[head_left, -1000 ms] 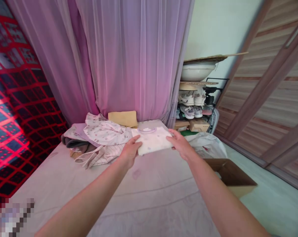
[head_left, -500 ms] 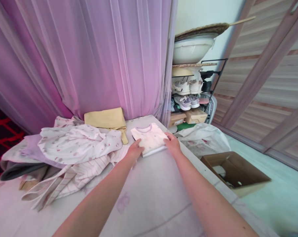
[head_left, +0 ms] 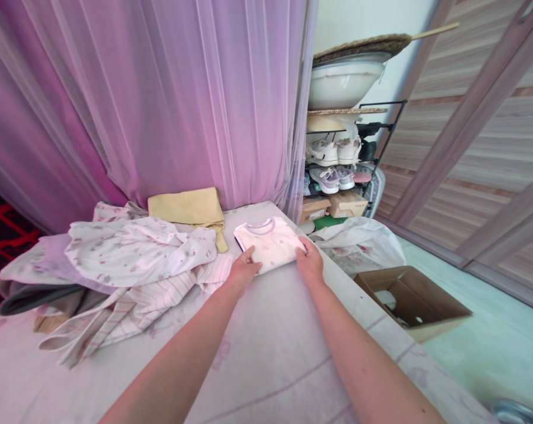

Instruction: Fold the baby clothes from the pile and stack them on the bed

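A neatly folded white shirt (head_left: 272,244) with small prints and a lilac neckline lies on the bed (head_left: 266,353), close to its far right corner. My left hand (head_left: 244,268) grips its near left corner, thumb on top and the other fingers out of sight. At the near right corner, my right hand (head_left: 309,259) pinches the shirt the same way. A darker layer shows at the shirt's left edge. Left of my hands is a loose heap of clothes, with a white printed garment (head_left: 133,250) on top and a pink-striped garment (head_left: 133,312) in front.
A folded yellow cloth (head_left: 184,207) lies behind the heap, against the purple curtain (head_left: 182,106). Beyond the bed's right edge, an open cardboard box (head_left: 419,300) and a white plastic bag (head_left: 363,241) sit on the floor. A shoe rack (head_left: 392,129) stands behind, near a wooden wardrobe (head_left: 478,147).
The pale layer below the shirt's front edge no longer shows. Both hands keep their hold at the near corners, and the camera view has shifted slightly.
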### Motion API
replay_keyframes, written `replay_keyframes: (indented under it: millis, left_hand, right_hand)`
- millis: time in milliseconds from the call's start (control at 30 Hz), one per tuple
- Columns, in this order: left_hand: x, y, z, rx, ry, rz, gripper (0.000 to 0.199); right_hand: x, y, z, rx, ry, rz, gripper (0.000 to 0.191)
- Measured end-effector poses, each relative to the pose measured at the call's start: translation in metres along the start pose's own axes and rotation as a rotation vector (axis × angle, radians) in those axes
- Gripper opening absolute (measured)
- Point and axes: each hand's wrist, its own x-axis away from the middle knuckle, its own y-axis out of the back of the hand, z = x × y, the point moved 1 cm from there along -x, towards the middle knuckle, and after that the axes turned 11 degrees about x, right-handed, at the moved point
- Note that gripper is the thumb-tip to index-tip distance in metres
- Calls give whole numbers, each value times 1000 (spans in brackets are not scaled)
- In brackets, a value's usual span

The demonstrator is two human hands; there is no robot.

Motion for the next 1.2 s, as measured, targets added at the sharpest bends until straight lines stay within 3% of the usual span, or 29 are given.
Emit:
replay_keyframes:
  millis: [167, 467, 967, 1100, 1200]
  left_hand:
    - [-5, 0, -11, -17, -1, -10, 67]
    - [-20, 3, 2, -91, 53, 26, 66]
    - [-15, 3, 1, -146, 13, 26, 66]
    - [-4, 12, 2, -165, -51, -15, 60]
    - [13, 32, 20, -117, -162, -44, 51]
  right_hand:
    - [-12, 2, 11, -45, 123, -104, 44]
    - [-4, -22, -7, 40, 77, -182, 43]
    - [-1, -19, -4, 164, 117, -245, 41]
    - [9, -12, 16, 320, 258, -253, 41]
    - [14, -10, 43, 443, 435, -142, 45]
